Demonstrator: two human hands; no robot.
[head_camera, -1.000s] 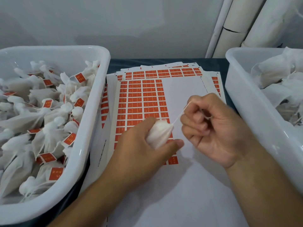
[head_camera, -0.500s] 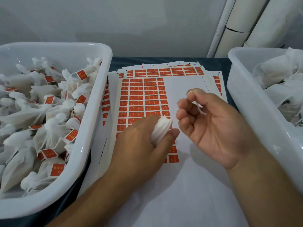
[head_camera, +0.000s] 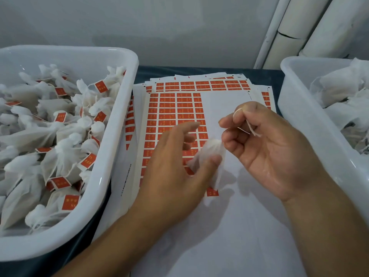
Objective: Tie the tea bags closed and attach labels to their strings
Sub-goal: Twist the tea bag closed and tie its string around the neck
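Observation:
A small white tea bag (head_camera: 207,154) is held over the label sheets, pinched between the thumb and fingers of my left hand (head_camera: 171,176). Its gathered neck points right and touches the curled fingers of my right hand (head_camera: 267,148). The bag's white string (head_camera: 250,127) is wound round my right index fingertip and its loose end hangs across my palm. Under both hands lies a stack of sheets with orange labels (head_camera: 173,114); the top sheet's right half is bare white backing.
A white tub (head_camera: 111,176) on the left holds several tied tea bags with orange labels. A second white tub (head_camera: 311,124) on the right holds unlabelled white bags. Grey wall and white pipes (head_camera: 287,37) stand behind the dark table (head_camera: 199,70).
My right hand has looped the string round its index finger and come in to the bag's neck. My left hand has lifted its fingers while still pinching the bag.

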